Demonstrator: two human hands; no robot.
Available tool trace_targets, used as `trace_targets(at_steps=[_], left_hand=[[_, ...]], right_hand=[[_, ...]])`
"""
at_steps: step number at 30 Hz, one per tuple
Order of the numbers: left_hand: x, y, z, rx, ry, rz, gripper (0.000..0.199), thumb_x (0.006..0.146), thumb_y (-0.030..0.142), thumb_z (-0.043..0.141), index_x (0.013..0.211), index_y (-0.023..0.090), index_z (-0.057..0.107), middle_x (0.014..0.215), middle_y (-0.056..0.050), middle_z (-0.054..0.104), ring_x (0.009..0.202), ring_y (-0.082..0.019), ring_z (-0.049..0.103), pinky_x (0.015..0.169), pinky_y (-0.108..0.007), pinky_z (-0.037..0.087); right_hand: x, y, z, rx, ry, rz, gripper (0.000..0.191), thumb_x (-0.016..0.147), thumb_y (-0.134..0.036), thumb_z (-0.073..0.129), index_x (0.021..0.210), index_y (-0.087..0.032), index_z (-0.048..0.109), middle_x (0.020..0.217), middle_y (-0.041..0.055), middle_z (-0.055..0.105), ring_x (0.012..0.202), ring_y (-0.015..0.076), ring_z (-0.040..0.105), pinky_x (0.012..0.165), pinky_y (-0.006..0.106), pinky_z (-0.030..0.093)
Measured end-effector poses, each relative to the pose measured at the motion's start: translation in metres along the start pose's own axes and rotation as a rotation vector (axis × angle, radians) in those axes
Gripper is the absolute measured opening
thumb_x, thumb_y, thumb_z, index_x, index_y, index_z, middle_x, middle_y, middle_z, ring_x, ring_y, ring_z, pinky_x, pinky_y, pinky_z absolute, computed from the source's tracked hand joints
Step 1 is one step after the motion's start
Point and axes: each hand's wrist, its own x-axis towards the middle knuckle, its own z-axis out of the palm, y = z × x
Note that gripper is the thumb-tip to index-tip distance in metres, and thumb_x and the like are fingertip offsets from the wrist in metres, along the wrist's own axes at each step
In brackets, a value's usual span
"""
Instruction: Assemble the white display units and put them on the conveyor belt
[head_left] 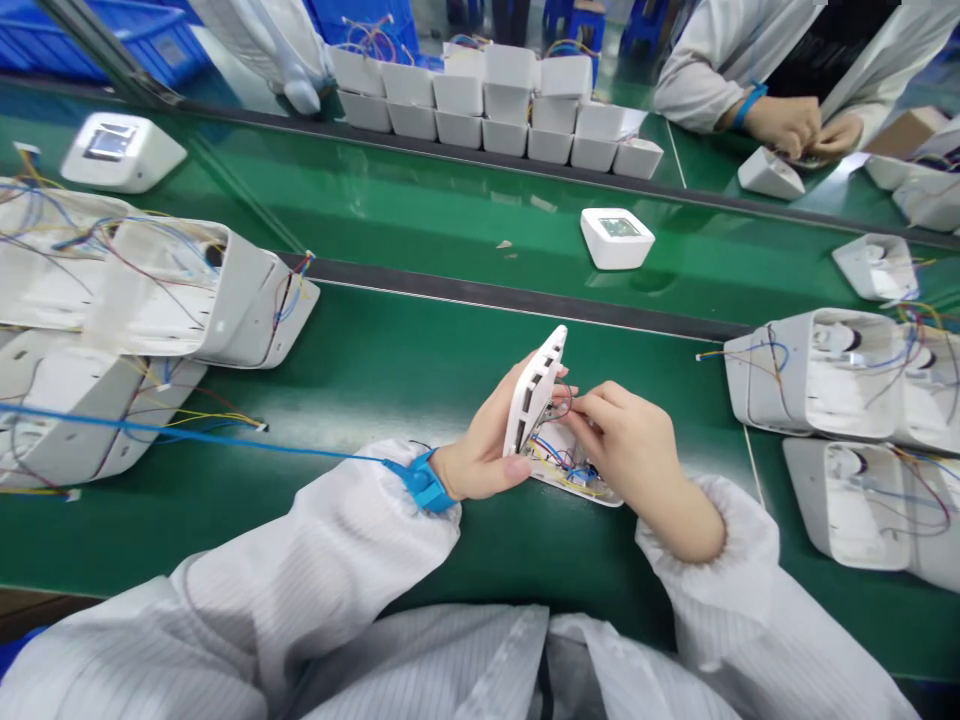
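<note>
My left hand (pixel 491 440), with a blue strap at the wrist, holds a white panel (pixel 538 388) tilted up on edge. Below and right of the panel lies a white housing (pixel 559 440) with red, blue and yellow wires inside, on the green table (pixel 360 370). My right hand (pixel 626 435) is closed in a pinch at the panel's inner side, by a thin dark wire (pixel 564 402). The fingertips seem to be on that wire, and the connector end is too small to make out.
White housings with loose wires stand at left (pixel 247 300) and right (pixel 769 370). A finished-looking white unit (pixel 619 240) sits beyond the dark rail. Stacked white housings (pixel 506 100) and a person's hands (pixel 795 125) are farther back. A blue cord (pixel 300 448) runs leftward.
</note>
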Motion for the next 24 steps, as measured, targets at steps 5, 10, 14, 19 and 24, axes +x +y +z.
trace_targets(at_steps=[5,10,14,19,24], left_hand=[[-0.0022,-0.0001,0.0026,-0.023,0.042,-0.056,0.083,0.078,0.069,0.059,0.144,0.023,0.04,0.151,-0.017,0.039,0.14,-0.041,0.038,0.107,-0.056,0.043],[-0.0029,-0.0019,0.0026,-0.008,0.053,-0.092,0.082,0.078,0.067,0.061,0.145,0.022,0.041,0.151,-0.018,0.041,0.139,-0.039,0.041,0.109,-0.056,0.041],[-0.001,-0.0049,0.0006,-0.019,0.051,-0.103,0.087,0.078,0.068,0.06,0.148,0.022,0.036,0.146,-0.018,0.048,0.131,-0.038,0.051,0.11,-0.056,0.04],[0.0002,-0.0048,-0.0005,-0.015,0.05,-0.132,0.084,0.078,0.068,0.059,0.146,0.022,0.04,0.145,-0.016,0.05,0.13,-0.038,0.052,0.11,-0.055,0.041],[0.0004,-0.0068,-0.0017,0.05,0.068,-0.087,0.074,0.079,0.067,0.058,0.137,0.021,0.051,0.149,-0.015,0.046,0.135,-0.038,0.046,0.112,-0.052,0.039]], right_hand=[[0.0,0.0012,0.0018,0.067,0.026,-0.041,0.019,0.095,-0.03,0.059,0.084,-0.022,0.072,0.084,0.0017,0.068,0.074,0.0144,0.059,0.063,0.027,0.038],[0.0017,0.0008,0.0023,0.033,-0.013,-0.044,0.023,0.098,-0.032,0.055,0.085,-0.023,0.072,0.086,0.0019,0.069,0.077,0.0151,0.059,0.064,0.028,0.038],[0.0023,0.001,0.0022,0.042,-0.02,-0.056,0.021,0.097,-0.031,0.056,0.088,-0.023,0.073,0.086,0.0015,0.069,0.08,0.0156,0.06,0.066,0.028,0.04],[0.001,0.001,0.0021,0.058,-0.034,-0.031,0.022,0.097,-0.029,0.053,0.089,-0.023,0.073,0.089,0.0022,0.069,0.082,0.0159,0.059,0.066,0.029,0.04],[0.0018,0.0015,0.0027,0.044,-0.038,-0.101,0.024,0.097,-0.022,0.05,0.083,-0.021,0.07,0.087,0.0034,0.067,0.08,0.017,0.054,0.065,0.031,0.038]])
